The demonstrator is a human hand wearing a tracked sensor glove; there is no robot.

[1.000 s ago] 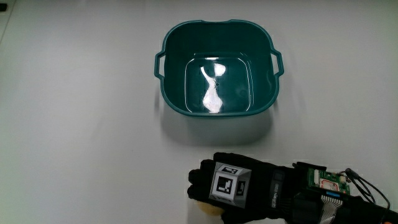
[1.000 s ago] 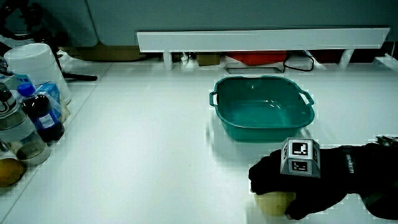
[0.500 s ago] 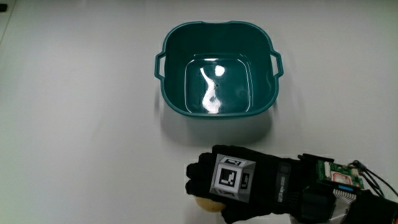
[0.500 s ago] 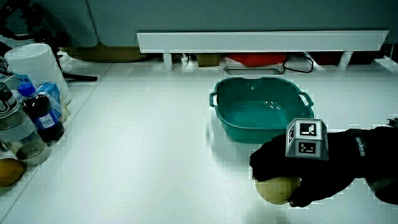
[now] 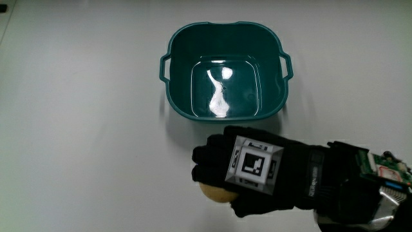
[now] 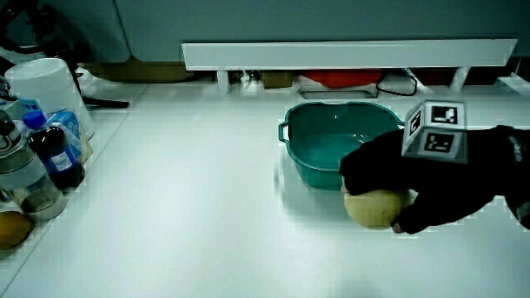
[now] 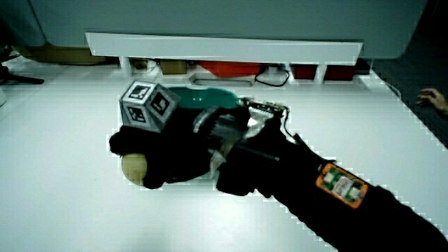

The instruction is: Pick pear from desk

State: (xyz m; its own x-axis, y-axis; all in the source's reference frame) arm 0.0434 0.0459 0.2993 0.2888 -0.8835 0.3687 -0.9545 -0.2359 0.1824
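Note:
A yellowish pear [image 5: 214, 193] is gripped in the gloved hand [image 5: 252, 171], whose fingers curl around it from above. Only the pear's lower end shows under the glove in the main view. In both side views the pear [image 6: 372, 209] [image 7: 132, 168] hangs clear of the table in the hand [image 6: 431, 175] [image 7: 173, 145]. The hand and pear are beside the teal basin [image 5: 168, 53], nearer to the person than it. The basin [image 6: 307, 163] holds nothing I can see. The patterned cube [image 5: 255, 164] sits on the back of the hand.
Bottles [image 6: 51, 154], a white tub [image 6: 43, 84] and a yellowish fruit [image 6: 13, 230] stand at the table's edge. A low white partition [image 6: 348, 54] closes the table past the basin, with a red object [image 6: 335, 79] and a cable under it.
The hand has lifted the pear off the table and carried it closer to the basin. The basin has not moved.

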